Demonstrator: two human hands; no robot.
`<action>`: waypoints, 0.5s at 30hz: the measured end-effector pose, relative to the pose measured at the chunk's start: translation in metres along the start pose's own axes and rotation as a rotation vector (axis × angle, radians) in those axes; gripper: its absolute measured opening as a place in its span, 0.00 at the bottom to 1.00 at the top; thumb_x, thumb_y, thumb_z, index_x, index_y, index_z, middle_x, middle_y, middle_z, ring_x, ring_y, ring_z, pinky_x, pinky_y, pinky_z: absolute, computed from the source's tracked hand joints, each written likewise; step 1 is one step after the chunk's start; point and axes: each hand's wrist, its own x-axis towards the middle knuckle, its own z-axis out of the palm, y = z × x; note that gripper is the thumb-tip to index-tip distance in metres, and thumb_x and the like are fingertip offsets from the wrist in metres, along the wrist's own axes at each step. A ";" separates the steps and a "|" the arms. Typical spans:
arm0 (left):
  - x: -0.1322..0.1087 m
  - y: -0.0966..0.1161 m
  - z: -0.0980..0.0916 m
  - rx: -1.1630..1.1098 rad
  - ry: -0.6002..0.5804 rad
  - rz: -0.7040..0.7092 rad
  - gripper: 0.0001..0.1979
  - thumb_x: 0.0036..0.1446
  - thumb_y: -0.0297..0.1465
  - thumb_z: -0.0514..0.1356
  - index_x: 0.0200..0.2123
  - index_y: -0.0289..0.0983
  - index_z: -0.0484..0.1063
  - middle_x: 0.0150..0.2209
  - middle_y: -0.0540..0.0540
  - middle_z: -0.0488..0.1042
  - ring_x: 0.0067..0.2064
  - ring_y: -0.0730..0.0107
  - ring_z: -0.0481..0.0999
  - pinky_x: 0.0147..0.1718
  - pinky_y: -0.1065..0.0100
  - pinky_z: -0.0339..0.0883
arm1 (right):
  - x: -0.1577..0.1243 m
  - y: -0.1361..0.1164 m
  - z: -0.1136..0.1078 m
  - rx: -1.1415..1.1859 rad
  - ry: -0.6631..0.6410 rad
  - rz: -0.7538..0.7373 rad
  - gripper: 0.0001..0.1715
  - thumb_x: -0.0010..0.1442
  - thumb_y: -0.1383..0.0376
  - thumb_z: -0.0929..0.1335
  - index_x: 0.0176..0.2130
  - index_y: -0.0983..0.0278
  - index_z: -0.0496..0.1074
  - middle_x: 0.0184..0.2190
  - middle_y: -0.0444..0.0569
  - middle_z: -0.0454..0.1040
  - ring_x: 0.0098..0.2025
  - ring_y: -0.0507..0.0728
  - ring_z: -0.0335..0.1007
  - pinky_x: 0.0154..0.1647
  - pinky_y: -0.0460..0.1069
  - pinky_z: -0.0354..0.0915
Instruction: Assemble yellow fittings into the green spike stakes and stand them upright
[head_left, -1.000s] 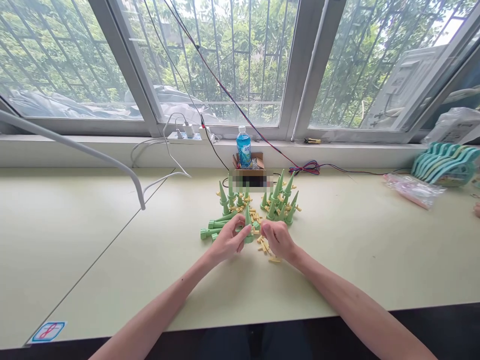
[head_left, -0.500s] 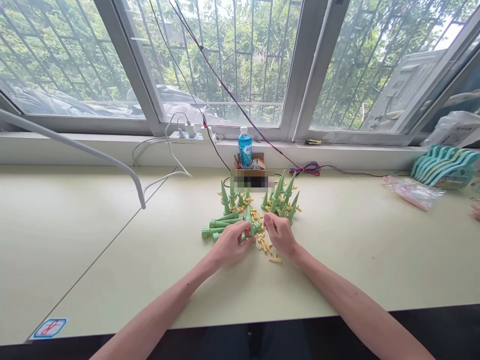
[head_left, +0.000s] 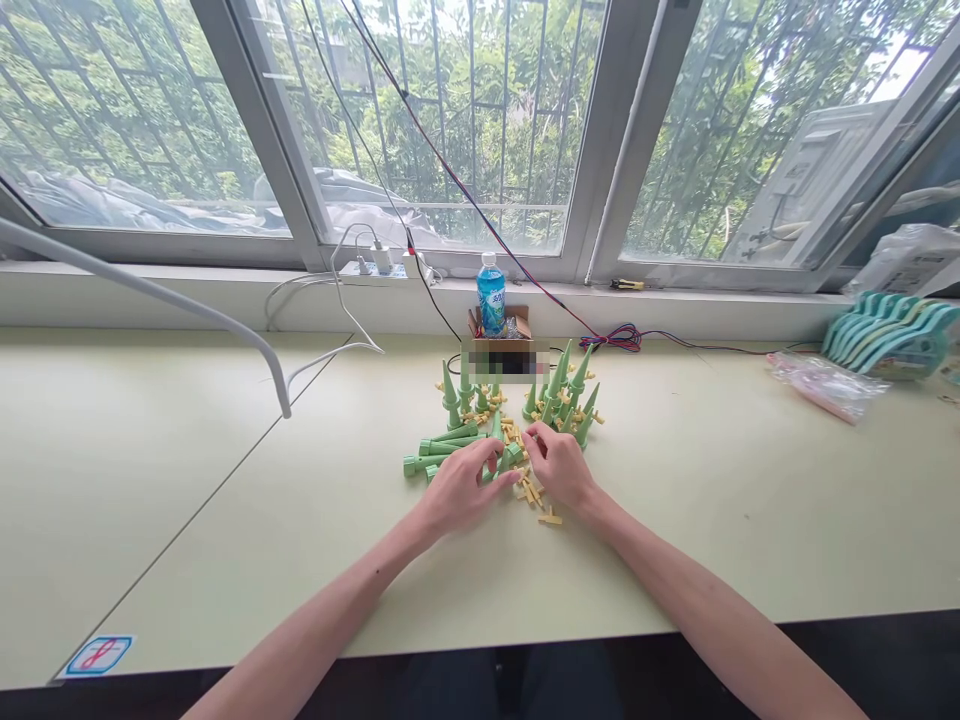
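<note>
My left hand is curled around a green cone-shaped spike, thumb stretched out below it; the fingers partly hide the grip. Close by on the right, my right hand has its fingers bent together over the small yellow valves; what lies between its fingertips is hidden. Beside and behind my left hand lie several green spikes on their sides. Upright green spikes with yellow valves fitted stand in a left group and a right group.
A blue-liquid bottle stands in a small cardboard box at the back. Coiled red and blue wire lies along the wall. Teal plastic pieces and a clear bag are at right. A white cable crosses the left side.
My right hand's fingers have loosened from a tighter fist and reach slightly left. My left thumb has stretched farther right. The hand at the far right edge has left the view.
</note>
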 end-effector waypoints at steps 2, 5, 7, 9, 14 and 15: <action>0.000 0.000 0.000 0.008 -0.002 -0.001 0.18 0.62 0.47 0.54 0.42 0.39 0.68 0.33 0.50 0.70 0.25 0.74 0.61 0.27 0.69 0.58 | 0.000 0.002 0.000 -0.053 -0.024 0.013 0.13 0.68 0.61 0.59 0.35 0.63 0.69 0.15 0.38 0.61 0.18 0.50 0.55 0.22 0.44 0.51; 0.000 -0.001 0.001 0.027 -0.008 0.005 0.18 0.64 0.47 0.52 0.41 0.38 0.68 0.33 0.50 0.71 0.26 0.72 0.63 0.28 0.69 0.58 | 0.001 0.005 0.000 -0.117 -0.057 0.025 0.12 0.67 0.63 0.60 0.40 0.62 0.72 0.15 0.39 0.64 0.18 0.51 0.58 0.23 0.44 0.52; 0.000 -0.001 0.001 0.032 -0.013 0.018 0.18 0.65 0.46 0.49 0.40 0.38 0.67 0.33 0.49 0.71 0.28 0.71 0.65 0.30 0.68 0.58 | 0.002 0.006 0.000 -0.146 -0.083 0.034 0.13 0.66 0.63 0.61 0.42 0.62 0.73 0.16 0.40 0.66 0.19 0.52 0.62 0.24 0.44 0.54; 0.000 -0.001 0.001 0.033 -0.019 0.038 0.19 0.67 0.46 0.46 0.40 0.38 0.67 0.32 0.49 0.71 0.29 0.69 0.66 0.31 0.68 0.58 | 0.002 0.007 0.000 -0.166 -0.110 0.048 0.13 0.66 0.63 0.62 0.44 0.62 0.74 0.18 0.42 0.70 0.21 0.53 0.65 0.25 0.44 0.56; 0.000 0.000 -0.001 0.007 -0.023 0.060 0.21 0.69 0.45 0.41 0.39 0.38 0.66 0.31 0.48 0.69 0.32 0.66 0.68 0.34 0.66 0.59 | 0.004 0.003 -0.003 -0.194 -0.139 0.080 0.12 0.66 0.62 0.63 0.44 0.62 0.74 0.22 0.44 0.74 0.24 0.54 0.69 0.27 0.45 0.59; -0.001 0.001 -0.001 -0.001 -0.025 0.060 0.21 0.69 0.44 0.40 0.38 0.38 0.66 0.31 0.48 0.68 0.32 0.66 0.68 0.34 0.66 0.59 | 0.004 0.002 -0.003 -0.198 -0.140 0.085 0.12 0.66 0.62 0.63 0.43 0.63 0.74 0.22 0.44 0.75 0.24 0.54 0.69 0.27 0.45 0.59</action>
